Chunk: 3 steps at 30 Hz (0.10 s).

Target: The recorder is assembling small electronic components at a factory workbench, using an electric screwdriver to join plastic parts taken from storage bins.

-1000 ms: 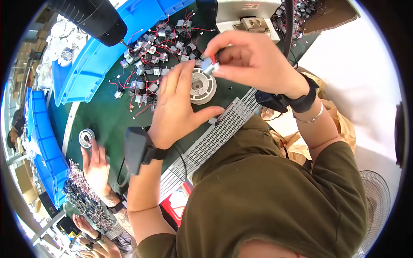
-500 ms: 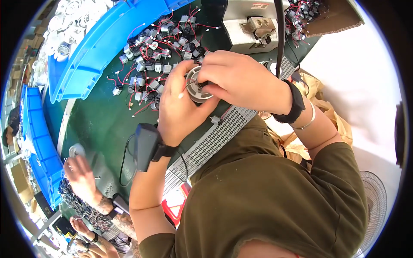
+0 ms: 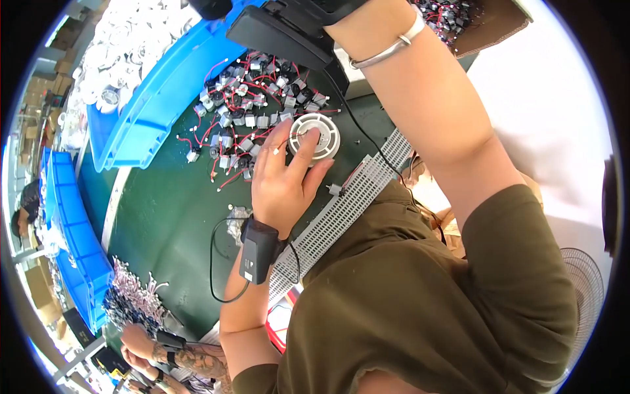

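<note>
A round pale plastic housing (image 3: 331, 146) with a ring of slots lies on the green tabletop (image 3: 177, 217). My left hand (image 3: 282, 187) rests over its left side, fingers spread and stretched out. The index fingertip touches the middle of the housing, and the thumb lies by its lower rim. A thin wire with a small white connector (image 3: 276, 152) crosses those fingers. My right arm (image 3: 430, 92) reaches up past the top edge, so the right hand is out of view. Just beyond the housing is a heap of small grey motors (image 3: 262, 122) with red wires.
A blue bin (image 3: 154, 98) with white round parts stands far left. A perforated metal strip (image 3: 341, 213) edges the table near me, a loose motor (image 3: 335, 190) beside it. Lower left are a co-worker's hands (image 3: 136, 341) and bundled wires (image 3: 138, 295). A cardboard box (image 3: 489, 33) is far right.
My right hand has left the housing and gone up out of view. The left hand has loosened from gripping the housing to resting spread on it. A co-worker's hand has drawn back toward the lower left.
</note>
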Tool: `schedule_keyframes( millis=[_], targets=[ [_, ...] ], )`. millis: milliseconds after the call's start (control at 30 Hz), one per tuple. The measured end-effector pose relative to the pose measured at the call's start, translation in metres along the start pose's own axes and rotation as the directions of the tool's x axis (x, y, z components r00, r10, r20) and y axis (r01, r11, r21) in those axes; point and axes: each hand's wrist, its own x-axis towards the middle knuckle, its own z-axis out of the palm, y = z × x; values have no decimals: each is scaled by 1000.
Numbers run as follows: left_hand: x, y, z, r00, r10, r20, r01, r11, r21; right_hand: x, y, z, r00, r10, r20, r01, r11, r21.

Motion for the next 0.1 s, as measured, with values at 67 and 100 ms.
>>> schedule_keyframes(
  millis=[67, 100],
  targets=[
    [-2, -1, 1, 1000, -1, -15, 1, 1000, 4, -4, -12, -4, 997, 65, 50, -66, 998, 14],
    [-3, -1, 1, 999, -11, -32, 11, 1000, 8, -12, -27, -8, 992, 98, 74, -103, 993, 65]
  ],
)
